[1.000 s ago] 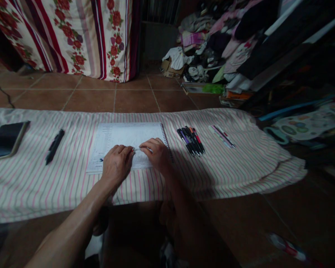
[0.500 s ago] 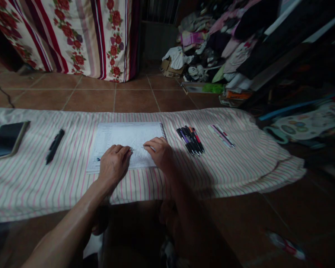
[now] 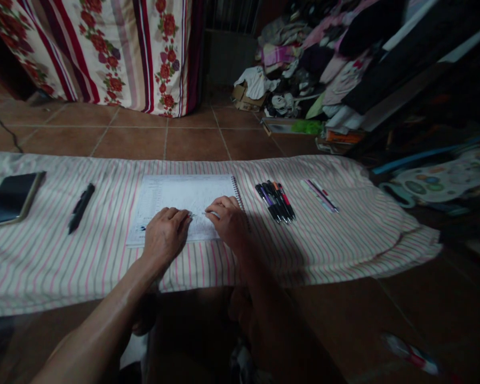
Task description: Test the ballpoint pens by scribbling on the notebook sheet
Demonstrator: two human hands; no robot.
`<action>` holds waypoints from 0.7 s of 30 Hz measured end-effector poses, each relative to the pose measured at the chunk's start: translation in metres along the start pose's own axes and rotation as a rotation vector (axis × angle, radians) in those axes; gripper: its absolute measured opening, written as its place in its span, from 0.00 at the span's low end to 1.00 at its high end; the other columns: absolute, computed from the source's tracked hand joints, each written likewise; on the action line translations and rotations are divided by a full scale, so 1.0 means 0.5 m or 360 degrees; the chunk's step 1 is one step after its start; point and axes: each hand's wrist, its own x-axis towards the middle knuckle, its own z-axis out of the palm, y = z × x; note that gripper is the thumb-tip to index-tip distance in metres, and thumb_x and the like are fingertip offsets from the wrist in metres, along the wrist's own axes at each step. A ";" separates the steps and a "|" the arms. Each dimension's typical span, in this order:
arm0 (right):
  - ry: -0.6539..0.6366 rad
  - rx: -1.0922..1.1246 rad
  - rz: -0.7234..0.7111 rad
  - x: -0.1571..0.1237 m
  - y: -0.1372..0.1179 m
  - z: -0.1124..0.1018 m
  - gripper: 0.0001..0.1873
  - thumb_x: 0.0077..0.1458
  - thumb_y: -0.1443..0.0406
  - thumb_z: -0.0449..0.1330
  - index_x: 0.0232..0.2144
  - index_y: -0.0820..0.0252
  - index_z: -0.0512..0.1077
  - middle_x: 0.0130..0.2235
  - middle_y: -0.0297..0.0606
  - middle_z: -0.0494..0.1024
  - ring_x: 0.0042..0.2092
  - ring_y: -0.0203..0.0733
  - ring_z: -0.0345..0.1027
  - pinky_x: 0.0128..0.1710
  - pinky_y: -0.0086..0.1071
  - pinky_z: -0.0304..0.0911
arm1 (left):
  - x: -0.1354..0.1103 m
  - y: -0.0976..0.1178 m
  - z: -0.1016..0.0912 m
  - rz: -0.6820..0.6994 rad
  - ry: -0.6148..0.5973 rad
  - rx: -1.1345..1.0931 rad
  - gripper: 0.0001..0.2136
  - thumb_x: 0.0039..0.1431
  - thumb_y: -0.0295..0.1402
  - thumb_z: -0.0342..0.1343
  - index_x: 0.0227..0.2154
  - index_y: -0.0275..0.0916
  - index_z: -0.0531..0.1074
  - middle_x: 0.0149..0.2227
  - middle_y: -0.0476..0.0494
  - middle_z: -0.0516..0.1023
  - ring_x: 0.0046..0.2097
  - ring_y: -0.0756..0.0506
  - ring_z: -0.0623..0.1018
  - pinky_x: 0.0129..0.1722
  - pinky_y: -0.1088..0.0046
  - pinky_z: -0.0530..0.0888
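Palms faced down: left hand (image 3: 166, 233) and right hand (image 3: 229, 220) lay on the notebook (image 3: 180, 190), fingertips near together. Right grip pinched a thin pale piece (image 3: 210, 213); the left grip's state I could not tell. Pens (image 3: 275, 201) lay to the right.

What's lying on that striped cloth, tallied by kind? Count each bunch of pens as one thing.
Phone: 1
Spiral notebook: 1
Lone black pen: 1
Pen bunches: 2
Total: 5
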 end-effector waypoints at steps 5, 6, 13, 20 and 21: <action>0.0002 -0.0003 -0.0032 -0.001 0.002 0.000 0.04 0.51 0.68 0.61 0.31 0.59 0.77 0.35 0.40 0.74 0.41 0.44 0.61 0.42 0.37 0.60 | -0.001 0.000 0.000 -0.0008 -0.0007 0.0015 0.12 0.62 0.36 0.45 0.36 0.39 0.73 0.31 0.43 0.76 0.35 0.43 0.72 0.34 0.67 0.67; -0.0001 -0.0007 -0.0038 -0.001 0.003 0.000 0.05 0.51 0.69 0.61 0.32 0.59 0.77 0.35 0.40 0.74 0.41 0.44 0.61 0.42 0.37 0.60 | -0.001 0.000 0.000 -0.0008 -0.0008 0.0018 0.12 0.62 0.36 0.45 0.36 0.39 0.73 0.31 0.43 0.75 0.35 0.43 0.72 0.34 0.68 0.67; -0.0030 0.0000 -0.0032 -0.002 0.003 -0.003 0.05 0.51 0.69 0.61 0.32 0.58 0.76 0.36 0.40 0.74 0.41 0.44 0.61 0.43 0.37 0.61 | -0.002 -0.001 0.003 0.0004 0.0007 0.0032 0.12 0.62 0.37 0.45 0.36 0.39 0.73 0.31 0.43 0.76 0.36 0.43 0.72 0.34 0.68 0.67; -0.0047 0.0027 -0.0050 -0.003 0.004 -0.005 0.04 0.51 0.68 0.61 0.32 0.59 0.76 0.36 0.40 0.74 0.41 0.44 0.62 0.42 0.36 0.61 | 0.000 0.002 0.003 0.0023 0.0006 0.0039 0.12 0.62 0.36 0.45 0.37 0.38 0.73 0.31 0.42 0.76 0.35 0.43 0.72 0.34 0.67 0.68; -0.0056 0.0029 -0.0046 -0.002 0.003 -0.006 0.04 0.51 0.68 0.62 0.32 0.59 0.76 0.36 0.40 0.74 0.41 0.44 0.62 0.42 0.36 0.61 | 0.000 0.001 0.003 0.0022 0.0007 0.0040 0.12 0.62 0.36 0.45 0.37 0.38 0.73 0.30 0.42 0.76 0.35 0.43 0.72 0.34 0.67 0.68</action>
